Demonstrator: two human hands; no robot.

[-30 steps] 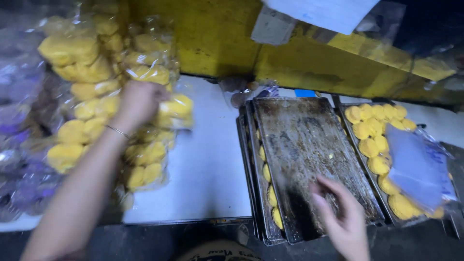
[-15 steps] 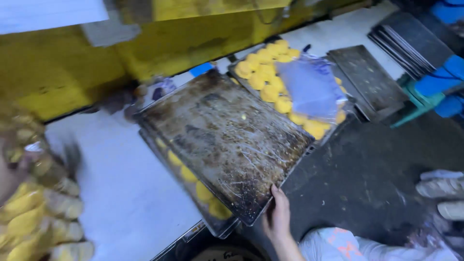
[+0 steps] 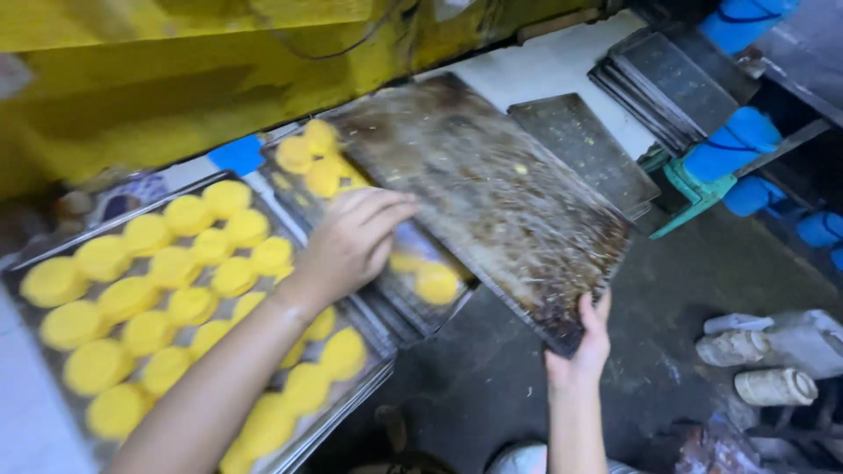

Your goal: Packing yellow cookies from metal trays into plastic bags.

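My right hand (image 3: 581, 348) grips the near corner of an empty, greasy metal baking tray (image 3: 492, 193) and holds it tilted in the air over the table's right end. My left hand (image 3: 353, 239) rests with spread fingers on that tray's left edge, above a second tray (image 3: 420, 309) with a few round yellow cakes (image 3: 437, 283). To the left lies a full tray (image 3: 351, 402) with several rows of yellow cakes (image 3: 149, 303).
A stack of empty dark trays (image 3: 584, 149) lies at the right end of the white table (image 3: 549, 66). More dark trays (image 3: 676, 79) sit on a rack with blue rollers (image 3: 733, 140). A yellow wall (image 3: 176, 79) runs behind. White sacks (image 3: 773, 347) lie on the dark floor.
The view has swung right. The empty tray has been lifted and moved right off the stack, uncovering the cakes below. My left hand has left the bagged cakes and come onto the tray.
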